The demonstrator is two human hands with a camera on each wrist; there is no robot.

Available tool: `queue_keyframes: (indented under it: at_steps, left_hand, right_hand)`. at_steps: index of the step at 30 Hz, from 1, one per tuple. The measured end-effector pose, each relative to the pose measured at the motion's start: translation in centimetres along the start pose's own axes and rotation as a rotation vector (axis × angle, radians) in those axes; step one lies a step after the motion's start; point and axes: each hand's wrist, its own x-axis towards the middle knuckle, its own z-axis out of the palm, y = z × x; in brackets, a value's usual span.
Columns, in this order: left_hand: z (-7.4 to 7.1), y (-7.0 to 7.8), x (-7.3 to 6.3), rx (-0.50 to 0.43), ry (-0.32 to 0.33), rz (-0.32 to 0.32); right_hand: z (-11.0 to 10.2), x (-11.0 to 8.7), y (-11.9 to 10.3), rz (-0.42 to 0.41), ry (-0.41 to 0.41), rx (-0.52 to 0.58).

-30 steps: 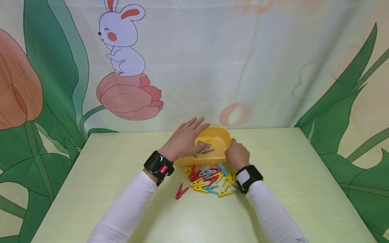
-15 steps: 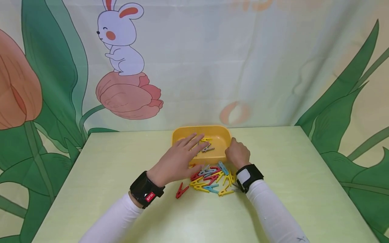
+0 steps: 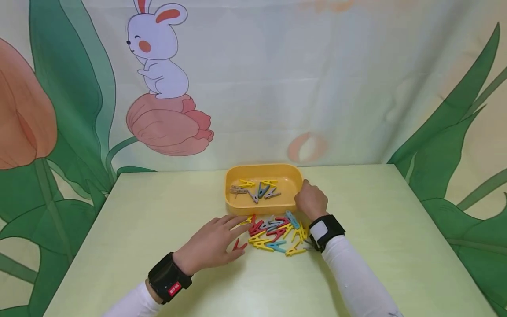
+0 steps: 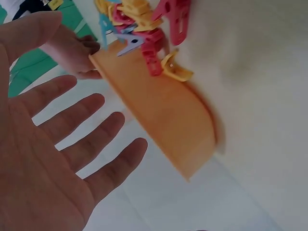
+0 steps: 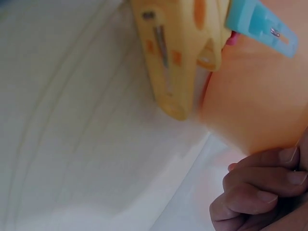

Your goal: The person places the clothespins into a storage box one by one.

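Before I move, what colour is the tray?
Yellow-orange; the tray shows best in the head view.

Pale green table (image 3: 126, 220); yellow tray (image 3: 291, 189); multicoloured clothespins (image 3: 277, 233) just in front

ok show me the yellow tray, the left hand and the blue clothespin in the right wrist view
Yellow tray (image 3: 263, 208), head view, front wall
Left hand (image 3: 209, 243), head view, back of the hand
Blue clothespin (image 5: 260, 25), right wrist view, its body
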Motion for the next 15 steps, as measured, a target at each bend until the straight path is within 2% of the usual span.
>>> queue_keyframes:
  at_steps: [6,15]
  left_hand:
    - [1.4,0.0,0.1,-0.027,-0.071,-0.009]
    - [3.9,-0.4,-0.1,-0.018,-0.102,0.011]
  right_hand:
    - [-0.3,-0.1,0.3,0.021,-0.02,0.005]
    - [-0.4,0.0,-0.2,0.02,-0.028,0.001]
